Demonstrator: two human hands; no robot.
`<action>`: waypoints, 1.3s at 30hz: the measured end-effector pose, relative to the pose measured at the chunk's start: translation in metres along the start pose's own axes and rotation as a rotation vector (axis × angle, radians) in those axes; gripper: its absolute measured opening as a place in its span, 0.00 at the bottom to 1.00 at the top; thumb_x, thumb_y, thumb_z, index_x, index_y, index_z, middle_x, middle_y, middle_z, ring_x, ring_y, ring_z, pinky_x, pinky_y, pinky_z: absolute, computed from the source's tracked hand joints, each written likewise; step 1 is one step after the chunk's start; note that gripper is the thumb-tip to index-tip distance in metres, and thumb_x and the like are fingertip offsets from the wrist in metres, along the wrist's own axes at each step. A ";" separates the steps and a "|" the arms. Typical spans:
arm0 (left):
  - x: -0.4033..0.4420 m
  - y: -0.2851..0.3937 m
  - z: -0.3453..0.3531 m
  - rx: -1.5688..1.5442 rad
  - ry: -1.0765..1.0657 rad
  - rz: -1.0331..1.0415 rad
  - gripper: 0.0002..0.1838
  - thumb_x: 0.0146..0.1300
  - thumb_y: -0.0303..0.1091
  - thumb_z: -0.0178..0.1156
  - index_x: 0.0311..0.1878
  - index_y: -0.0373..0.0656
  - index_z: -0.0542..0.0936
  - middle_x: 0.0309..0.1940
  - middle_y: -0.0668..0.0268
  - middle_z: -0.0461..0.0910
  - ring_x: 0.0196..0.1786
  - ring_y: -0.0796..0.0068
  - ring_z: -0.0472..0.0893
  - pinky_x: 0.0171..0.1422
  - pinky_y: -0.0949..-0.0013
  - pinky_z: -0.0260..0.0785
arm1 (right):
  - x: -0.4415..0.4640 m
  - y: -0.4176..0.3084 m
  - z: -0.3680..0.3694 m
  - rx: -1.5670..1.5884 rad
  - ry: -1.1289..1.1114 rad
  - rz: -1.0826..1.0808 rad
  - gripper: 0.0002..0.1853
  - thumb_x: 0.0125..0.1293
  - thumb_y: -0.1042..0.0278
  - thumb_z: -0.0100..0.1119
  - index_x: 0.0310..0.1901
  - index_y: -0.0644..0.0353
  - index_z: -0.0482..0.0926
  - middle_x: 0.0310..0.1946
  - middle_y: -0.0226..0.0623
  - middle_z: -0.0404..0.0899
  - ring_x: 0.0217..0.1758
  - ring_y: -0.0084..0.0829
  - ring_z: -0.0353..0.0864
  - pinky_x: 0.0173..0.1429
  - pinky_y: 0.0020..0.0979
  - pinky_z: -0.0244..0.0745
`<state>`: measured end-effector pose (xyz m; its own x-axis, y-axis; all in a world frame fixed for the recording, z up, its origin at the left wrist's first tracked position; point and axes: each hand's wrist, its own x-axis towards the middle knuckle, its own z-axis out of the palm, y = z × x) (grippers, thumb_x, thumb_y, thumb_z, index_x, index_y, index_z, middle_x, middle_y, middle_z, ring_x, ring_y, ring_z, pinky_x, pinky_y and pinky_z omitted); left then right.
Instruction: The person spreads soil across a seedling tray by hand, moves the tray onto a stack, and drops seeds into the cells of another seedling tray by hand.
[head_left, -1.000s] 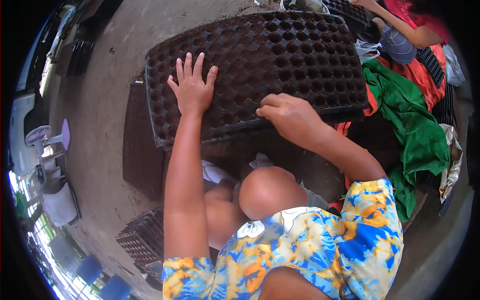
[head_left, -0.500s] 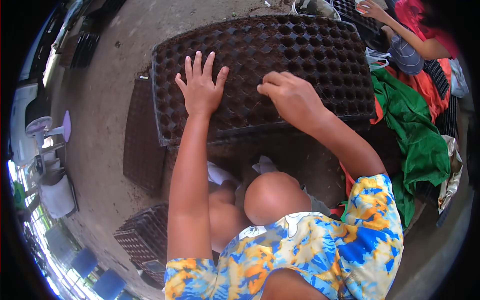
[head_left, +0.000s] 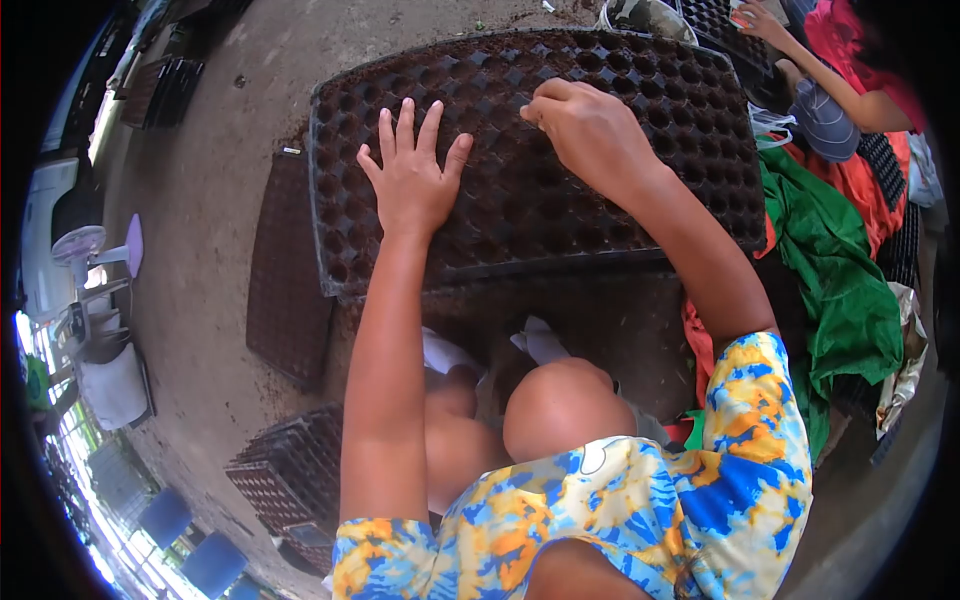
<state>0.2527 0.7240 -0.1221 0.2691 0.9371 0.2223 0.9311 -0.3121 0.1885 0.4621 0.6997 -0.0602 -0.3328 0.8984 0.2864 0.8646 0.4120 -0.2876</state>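
In front of my knees lies a black seedling tray (head_left: 560,210), its many round cells holding dark soil. My left hand (head_left: 418,190) rests palm down on the tray's left part, fingers spread. Over the upper middle of the tray is my right hand (head_left: 590,120), with its thumb and fingertips pinched together. Whatever is between those fingertips is too small or hidden to make out. Soil crumbs lie across the tray between the cells.
Another tray (head_left: 288,270) lies on the ground at left, with a tray stack (head_left: 290,480) nearer me. A green cloth (head_left: 840,290) and orange cloth lie right. A bucket (head_left: 650,18) stands at the back. A co-worker (head_left: 870,80) sits at upper right.
My right hand has moved up and away from me over the tray, still pinched. My left hand stays spread in nearly the same place. The view has shifted slightly.
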 end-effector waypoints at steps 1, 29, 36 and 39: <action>-0.001 0.000 0.000 0.005 -0.001 0.001 0.31 0.65 0.63 0.40 0.66 0.57 0.65 0.69 0.62 0.57 0.73 0.59 0.50 0.69 0.37 0.40 | 0.002 0.004 0.009 -0.028 -0.006 -0.004 0.09 0.54 0.78 0.55 0.35 0.59 0.81 0.37 0.35 0.77 0.41 0.38 0.78 0.44 0.36 0.75; -0.001 0.001 -0.001 0.028 -0.009 0.010 0.29 0.66 0.60 0.40 0.66 0.59 0.64 0.70 0.64 0.56 0.73 0.61 0.50 0.69 0.40 0.38 | 0.045 0.064 0.003 -0.144 0.075 0.090 0.09 0.54 0.77 0.58 0.37 0.59 0.82 0.37 0.36 0.81 0.41 0.37 0.81 0.47 0.35 0.76; -0.002 0.001 0.000 0.015 -0.008 0.005 0.29 0.66 0.60 0.40 0.66 0.59 0.64 0.70 0.64 0.56 0.73 0.61 0.50 0.69 0.40 0.38 | 0.017 0.049 0.012 -0.056 0.013 0.075 0.09 0.53 0.78 0.59 0.37 0.60 0.81 0.37 0.37 0.80 0.39 0.38 0.80 0.45 0.34 0.76; -0.002 0.000 -0.001 0.014 -0.018 0.006 0.29 0.66 0.60 0.40 0.66 0.59 0.64 0.70 0.64 0.56 0.73 0.61 0.50 0.69 0.40 0.38 | 0.014 0.045 -0.007 -0.025 0.075 0.065 0.07 0.53 0.78 0.59 0.36 0.60 0.81 0.35 0.37 0.79 0.38 0.39 0.80 0.44 0.35 0.76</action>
<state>0.2518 0.7215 -0.1212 0.2786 0.9380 0.2062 0.9330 -0.3152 0.1736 0.4991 0.7296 -0.0628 -0.2470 0.9090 0.3357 0.8931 0.3480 -0.2853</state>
